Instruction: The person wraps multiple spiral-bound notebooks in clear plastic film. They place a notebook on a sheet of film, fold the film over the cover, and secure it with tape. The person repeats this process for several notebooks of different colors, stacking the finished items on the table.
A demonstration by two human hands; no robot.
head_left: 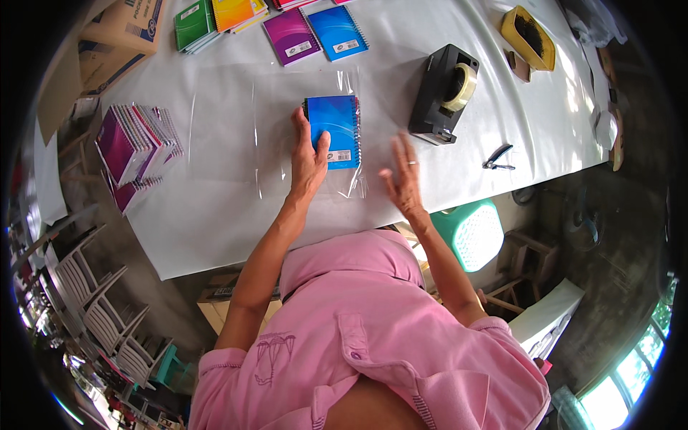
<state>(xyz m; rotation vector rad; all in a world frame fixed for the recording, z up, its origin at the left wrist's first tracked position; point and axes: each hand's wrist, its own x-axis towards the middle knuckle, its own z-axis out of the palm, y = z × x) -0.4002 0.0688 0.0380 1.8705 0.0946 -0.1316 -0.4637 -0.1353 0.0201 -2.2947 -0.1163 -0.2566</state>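
A blue spiral notebook [333, 118] lies in the middle of the table, on top of what looks like a small stack, with its wire spine to the right. Under it spreads a clear plastic sheet [222, 136], which reaches out to the left and shows glossy creases by the spine. My left hand [309, 163] is closed around the notebook's left edge, thumb on the cover. To the right of the notebook, apart from it, my right hand [403, 179] is held open and empty, its fingers stretched and slightly blurred.
A black tape dispenser [430, 89] stands right of the notebook, with small nippers [499, 158] and a yellow tray [529, 39] beyond. Purple notebooks [136, 147] are piled at the left edge. More notebooks [290, 36] and a cardboard box [118, 43] sit at the back.
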